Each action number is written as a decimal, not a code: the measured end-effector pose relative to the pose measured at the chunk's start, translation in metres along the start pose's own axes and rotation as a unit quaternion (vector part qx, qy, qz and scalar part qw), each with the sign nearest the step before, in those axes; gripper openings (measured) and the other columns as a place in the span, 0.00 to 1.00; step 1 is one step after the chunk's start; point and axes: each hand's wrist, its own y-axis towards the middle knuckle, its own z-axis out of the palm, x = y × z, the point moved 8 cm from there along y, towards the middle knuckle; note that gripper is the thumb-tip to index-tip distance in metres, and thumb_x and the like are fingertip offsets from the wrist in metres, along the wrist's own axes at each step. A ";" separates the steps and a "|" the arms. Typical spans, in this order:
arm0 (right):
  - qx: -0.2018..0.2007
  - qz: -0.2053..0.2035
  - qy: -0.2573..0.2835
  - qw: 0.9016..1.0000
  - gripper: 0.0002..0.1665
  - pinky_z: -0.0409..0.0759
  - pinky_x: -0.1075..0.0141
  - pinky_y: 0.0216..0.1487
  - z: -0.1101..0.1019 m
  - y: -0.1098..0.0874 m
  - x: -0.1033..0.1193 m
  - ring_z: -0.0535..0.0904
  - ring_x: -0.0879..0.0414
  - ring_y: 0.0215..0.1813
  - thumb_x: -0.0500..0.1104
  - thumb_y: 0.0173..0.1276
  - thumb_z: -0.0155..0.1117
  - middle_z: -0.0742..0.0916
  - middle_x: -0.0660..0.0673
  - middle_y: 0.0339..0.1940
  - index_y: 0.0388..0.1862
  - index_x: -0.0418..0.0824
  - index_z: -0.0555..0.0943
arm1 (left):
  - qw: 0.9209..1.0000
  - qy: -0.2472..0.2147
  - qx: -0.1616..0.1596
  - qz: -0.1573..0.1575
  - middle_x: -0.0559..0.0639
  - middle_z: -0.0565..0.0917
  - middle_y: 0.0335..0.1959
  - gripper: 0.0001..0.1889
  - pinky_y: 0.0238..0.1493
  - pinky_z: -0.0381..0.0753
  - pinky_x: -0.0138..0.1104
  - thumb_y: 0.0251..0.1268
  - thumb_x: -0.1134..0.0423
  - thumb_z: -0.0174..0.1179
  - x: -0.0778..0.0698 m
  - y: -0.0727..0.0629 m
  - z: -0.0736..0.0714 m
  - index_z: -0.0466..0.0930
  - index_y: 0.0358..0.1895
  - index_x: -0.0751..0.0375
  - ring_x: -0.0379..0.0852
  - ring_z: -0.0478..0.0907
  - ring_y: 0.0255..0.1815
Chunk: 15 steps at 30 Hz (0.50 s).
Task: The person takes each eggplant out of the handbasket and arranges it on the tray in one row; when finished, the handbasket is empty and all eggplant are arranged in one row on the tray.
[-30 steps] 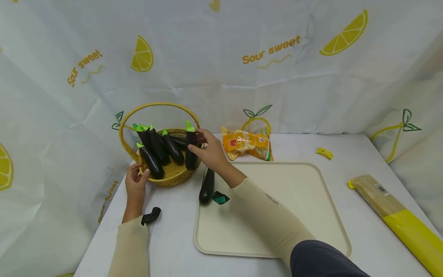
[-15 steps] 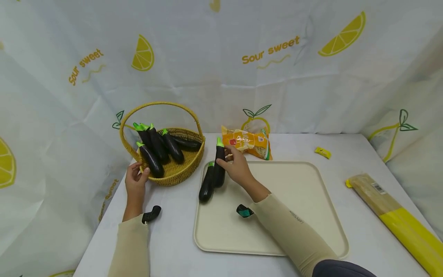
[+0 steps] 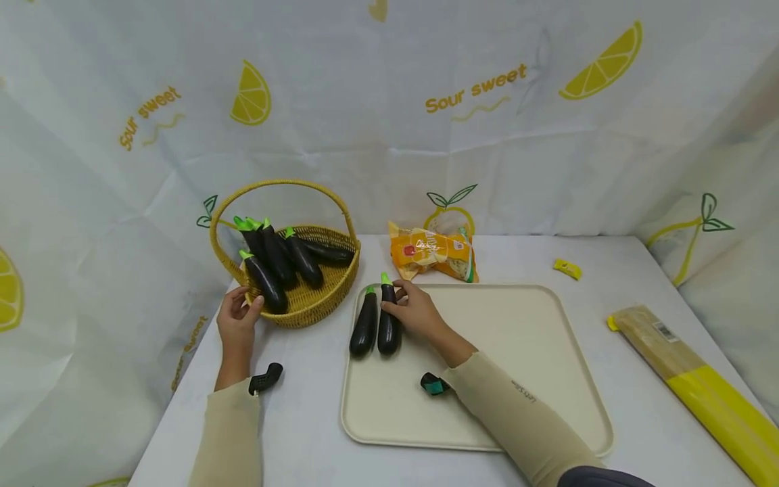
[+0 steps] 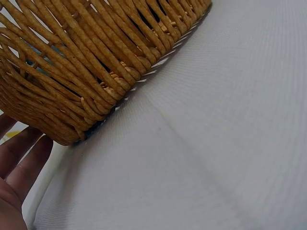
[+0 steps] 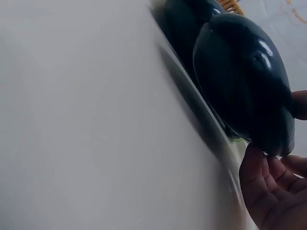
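Note:
In the head view my right hand [image 3: 421, 315] pinches a dark eggplant [image 3: 389, 333] by its upper part, green stem pointing away, at the left side of the beige tray [image 3: 487, 365]. Left of it, a second eggplant [image 3: 363, 330] lies on the tray almost parallel. The right wrist view has the held eggplant [image 5: 242, 81] large, fingertips at its sides, the other partly behind it. My left hand [image 3: 236, 328] holds the near-left rim of a wicker basket [image 3: 313, 312] with several eggplants inside; the left wrist view has its fingers against the woven wall [image 4: 96, 57].
An orange food packet [image 3: 433, 253] lies behind the tray. Toward the right are a small yellow wrapped piece [image 3: 568, 268] and a long yellow-and-clear package [image 3: 694, 385]. The basket's tall handle [image 3: 282, 181] arches over it. A printed white curtain [image 3: 365, 101] hangs behind the table.
My right hand has carried an eggplant from the basket rightward and down to the tray, beside the one lying there. The left hand has stayed at the basket rim.

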 end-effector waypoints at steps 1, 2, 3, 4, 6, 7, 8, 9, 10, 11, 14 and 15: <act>0.003 0.002 -0.004 1.000 0.35 0.78 0.61 0.41 0.001 0.000 -0.002 0.79 0.54 0.42 0.53 0.65 0.67 0.80 0.46 0.45 0.67 0.41 0.70 | 1.000 0.001 0.001 0.002 0.57 0.75 0.62 0.25 0.48 0.75 0.23 0.64 0.60 0.66 0.000 0.000 0.001 0.72 0.60 0.65 0.45 0.75 0.53; 0.005 0.003 -0.007 1.000 0.35 0.78 0.61 0.41 0.002 0.000 -0.003 0.79 0.54 0.42 0.53 0.65 0.67 0.81 0.46 0.45 0.67 0.41 0.70 | 1.000 0.001 0.001 0.001 0.57 0.75 0.62 0.25 0.48 0.75 0.23 0.64 0.60 0.66 0.000 0.000 0.001 0.71 0.60 0.65 0.45 0.75 0.53; 0.007 0.003 -0.010 1.000 0.34 0.78 0.61 0.41 0.003 -0.001 -0.004 0.79 0.55 0.42 0.53 0.65 0.67 0.81 0.46 0.44 0.67 0.41 0.70 | 1.000 0.001 0.001 0.001 0.58 0.74 0.62 0.24 0.48 0.75 0.23 0.64 0.60 0.66 0.000 0.000 0.002 0.71 0.60 0.65 0.45 0.75 0.53; 0.009 0.003 -0.013 1.000 0.34 0.78 0.61 0.41 0.004 -0.001 -0.005 0.79 0.55 0.41 0.53 0.65 0.67 0.81 0.46 0.43 0.67 0.42 0.71 | 1.000 0.002 0.001 0.000 0.58 0.74 0.62 0.24 0.48 0.74 0.23 0.64 0.61 0.66 0.000 0.000 0.002 0.71 0.60 0.65 0.45 0.75 0.53; 0.011 0.002 -0.020 1.000 0.34 0.78 0.61 0.41 0.005 -0.001 -0.006 0.79 0.56 0.40 0.53 0.66 0.66 0.81 0.46 0.42 0.67 0.42 0.71 | 1.000 0.003 -0.001 -0.001 0.57 0.75 0.61 0.24 0.48 0.74 0.23 0.64 0.60 0.65 0.001 0.000 0.002 0.72 0.60 0.65 0.44 0.75 0.53; 0.011 0.003 -0.021 1.000 0.34 0.78 0.61 0.41 0.005 -0.002 -0.006 0.79 0.56 0.40 0.53 0.66 0.66 0.81 0.46 0.42 0.67 0.42 0.71 | 1.000 0.004 -0.002 -0.003 0.57 0.75 0.61 0.23 0.48 0.74 0.23 0.64 0.60 0.65 0.001 -0.001 0.002 0.72 0.60 0.65 0.44 0.75 0.53; 0.010 0.005 -0.023 1.000 0.34 0.78 0.60 0.41 0.005 -0.002 -0.006 0.79 0.55 0.40 0.53 0.66 0.66 0.81 0.46 0.43 0.67 0.43 0.71 | 1.000 0.004 -0.002 -0.004 0.57 0.75 0.61 0.23 0.48 0.74 0.23 0.65 0.60 0.65 0.001 -0.001 0.002 0.72 0.60 0.64 0.44 0.75 0.52; 0.007 0.007 -0.028 1.000 0.34 0.78 0.60 0.42 0.004 -0.002 -0.006 0.79 0.55 0.41 0.54 0.66 0.66 0.81 0.46 0.43 0.67 0.43 0.71 | 1.000 0.006 -0.002 -0.004 0.57 0.75 0.61 0.23 0.48 0.75 0.23 0.65 0.59 0.65 0.000 -0.001 0.002 0.72 0.59 0.64 0.44 0.75 0.52; 0.006 0.009 -0.031 0.999 0.34 0.78 0.59 0.43 0.004 -0.002 -0.006 0.79 0.55 0.42 0.54 0.66 0.66 0.81 0.46 0.43 0.67 0.42 0.71 | 1.000 0.009 -0.002 -0.007 0.56 0.75 0.61 0.23 0.48 0.75 0.23 0.65 0.59 0.65 0.001 -0.002 0.002 0.72 0.59 0.63 0.44 0.75 0.52; 0.003 0.012 -0.035 0.999 0.34 0.77 0.58 0.44 0.003 -0.002 -0.007 0.79 0.54 0.42 0.55 0.66 0.66 0.81 0.46 0.44 0.67 0.42 0.71 | 1.000 0.009 -0.002 -0.007 0.56 0.75 0.61 0.23 0.48 0.75 0.23 0.65 0.58 0.65 0.001 -0.002 0.002 0.73 0.59 0.62 0.44 0.76 0.51; 0.001 0.014 -0.051 0.999 0.36 0.77 0.57 0.46 0.002 0.000 -0.007 0.78 0.53 0.44 0.57 0.65 0.66 0.81 0.46 0.45 0.67 0.43 0.71 | 1.000 0.010 -0.004 -0.007 0.56 0.75 0.60 0.23 0.47 0.75 0.23 0.65 0.58 0.65 0.000 -0.003 0.000 0.73 0.59 0.62 0.43 0.76 0.50; 0.002 0.013 -0.057 0.998 0.36 0.77 0.57 0.46 0.002 0.001 -0.006 0.78 0.53 0.44 0.58 0.65 0.66 0.81 0.46 0.46 0.67 0.43 0.70 | 1.000 0.009 -0.006 -0.008 0.57 0.76 0.60 0.23 0.47 0.75 0.23 0.65 0.58 0.65 0.000 -0.003 -0.001 0.73 0.59 0.62 0.43 0.76 0.50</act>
